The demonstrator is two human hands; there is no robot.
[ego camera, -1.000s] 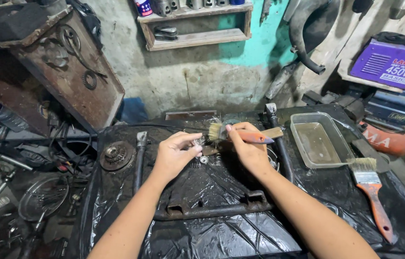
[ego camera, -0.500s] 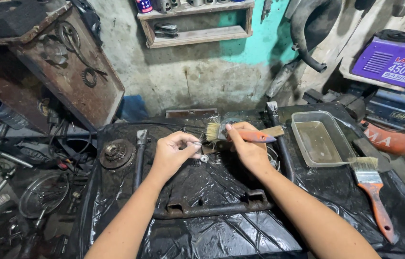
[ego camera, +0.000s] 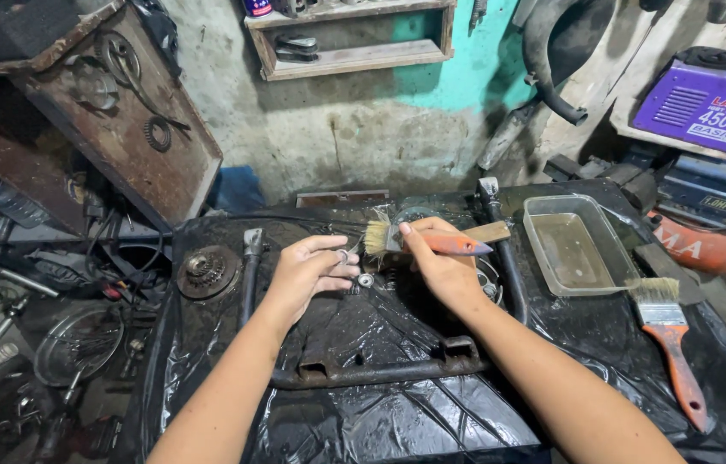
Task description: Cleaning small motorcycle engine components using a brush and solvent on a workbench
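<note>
**Small part, slick sheet, dirty brush**

My left hand (ego camera: pixel 307 273) pinches a small metal ring (ego camera: pixel 343 256) between thumb and fingertips, held just above the black plastic sheet (ego camera: pixel 363 412) that covers the bench. My right hand (ego camera: pixel 439 268) is wrapped around the orange handle of a brush (ego camera: pixel 419 241), bristles pointing left and touching or nearly touching the ring.

The grip on the ring is my worry. It is tiny and probably greasy, and a hard sweep of the bristles could flick it out of my fingers. On this wrinkled, shiny sheet it would roll into a fold or off the edge into the clutter on the floor to my left, where I doubt I would find it.

A second small round part (ego camera: pixel 366 280) lies loose on the sheet just below my fingers; my wrist or the brush could knock it away too.

The clear tray (ego camera: pixel 543 225) holding liquid sits near my right elbow's path, with a spare brush (ego camera: pixel 671 339) beside it. A careless reach back could tip or slop the tray across the sheet.
</note>
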